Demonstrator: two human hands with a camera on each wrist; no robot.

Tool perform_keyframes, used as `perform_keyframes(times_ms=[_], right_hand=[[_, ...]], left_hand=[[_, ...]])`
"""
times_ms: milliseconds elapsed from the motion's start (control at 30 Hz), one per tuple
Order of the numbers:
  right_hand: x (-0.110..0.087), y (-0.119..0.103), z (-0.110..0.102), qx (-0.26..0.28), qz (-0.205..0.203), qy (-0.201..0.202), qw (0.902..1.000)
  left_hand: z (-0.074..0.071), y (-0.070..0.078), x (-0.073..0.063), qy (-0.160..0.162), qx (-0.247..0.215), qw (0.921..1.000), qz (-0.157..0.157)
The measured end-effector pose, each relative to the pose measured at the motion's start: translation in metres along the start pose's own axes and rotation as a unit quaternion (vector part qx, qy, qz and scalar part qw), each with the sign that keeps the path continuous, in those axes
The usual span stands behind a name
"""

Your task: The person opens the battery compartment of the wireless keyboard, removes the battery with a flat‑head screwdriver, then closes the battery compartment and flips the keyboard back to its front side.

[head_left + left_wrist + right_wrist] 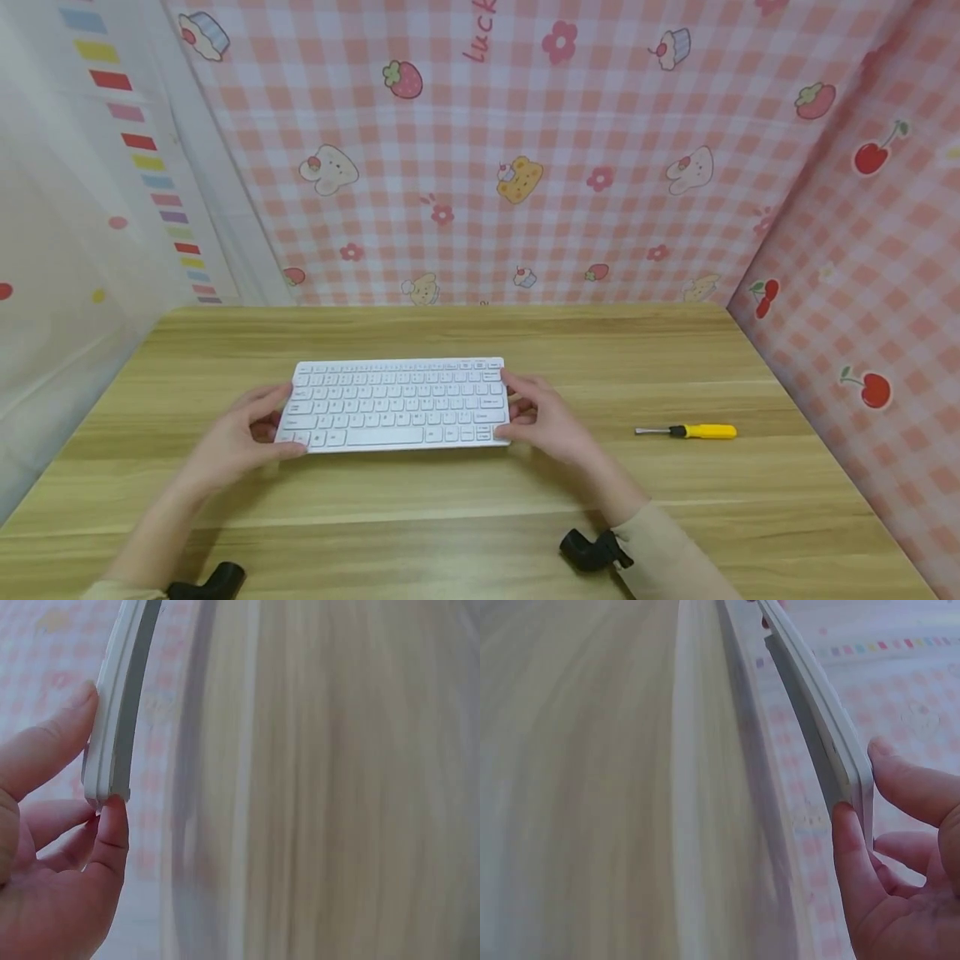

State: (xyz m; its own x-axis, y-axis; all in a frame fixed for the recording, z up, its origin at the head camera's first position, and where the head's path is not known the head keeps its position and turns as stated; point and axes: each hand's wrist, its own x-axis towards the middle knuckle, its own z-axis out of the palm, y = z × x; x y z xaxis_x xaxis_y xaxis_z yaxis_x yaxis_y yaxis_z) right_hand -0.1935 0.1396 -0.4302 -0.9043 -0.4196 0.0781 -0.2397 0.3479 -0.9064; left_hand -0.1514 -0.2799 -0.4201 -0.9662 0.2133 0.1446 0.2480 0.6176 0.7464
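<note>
A white keyboard (397, 406) is held between both hands, its keys facing up in the head view. My left hand (238, 437) grips its left end, thumb over the near corner. At the opposite end my right hand (551, 419) holds the right edge with thumb and fingers. In the left wrist view the keyboard's edge (109, 742) shows side-on, raised off the table, with a fingertip under its base. The right wrist view likewise shows the keyboard (829, 727) from the side, pinched by the right hand (907, 855).
A screwdriver (701, 431) with a yellow handle lies on the wooden table (450, 533), right of the right hand. Behind the table hangs a pink checked curtain (480, 125); a patterned white cloth (67, 208) hangs at the left. Black wrist mounts (592, 552) sit on both forearms.
</note>
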Motion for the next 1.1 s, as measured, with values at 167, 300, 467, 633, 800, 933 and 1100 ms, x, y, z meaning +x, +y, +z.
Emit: perform_keyframes(times_ms=[167, 300, 467, 633, 800, 933, 1100], right_hand=[[-0.012, 0.01, -0.019, 0.001, -0.005, 0.0, 1.0], [-0.021, 0.016, -0.033, -0.014, 0.004, -0.002, 0.9999], [-0.03, 0.019, -0.05, -0.045, 0.017, -0.011, 0.9988], [-0.036, 0.023, -0.061, -0.063, 0.026, -0.024, 0.9974], [-0.04, 0.029, -0.067, -0.079, 0.033, -0.029, 0.996], [-0.041, 0.031, -0.069, -0.082, 0.037, -0.03, 0.9955], [-0.041, 0.033, -0.069, -0.076, 0.04, -0.033, 0.9958]], left_hand=[[0.016, 0.012, 0.011, -0.015, -0.016, 0.9998, -0.001], [0.027, 0.019, 0.018, -0.019, -0.012, 0.9997, 0.007], [0.04, 0.026, 0.024, -0.038, -0.013, 0.9992, 0.004], [0.051, 0.031, 0.027, -0.053, -0.02, 0.9984, -0.006], [0.058, 0.036, 0.028, -0.067, -0.02, 0.9975, -0.009], [0.06, 0.035, 0.029, -0.074, -0.02, 0.997, -0.015], [0.062, 0.033, 0.029, -0.08, -0.028, 0.9963, -0.018]])
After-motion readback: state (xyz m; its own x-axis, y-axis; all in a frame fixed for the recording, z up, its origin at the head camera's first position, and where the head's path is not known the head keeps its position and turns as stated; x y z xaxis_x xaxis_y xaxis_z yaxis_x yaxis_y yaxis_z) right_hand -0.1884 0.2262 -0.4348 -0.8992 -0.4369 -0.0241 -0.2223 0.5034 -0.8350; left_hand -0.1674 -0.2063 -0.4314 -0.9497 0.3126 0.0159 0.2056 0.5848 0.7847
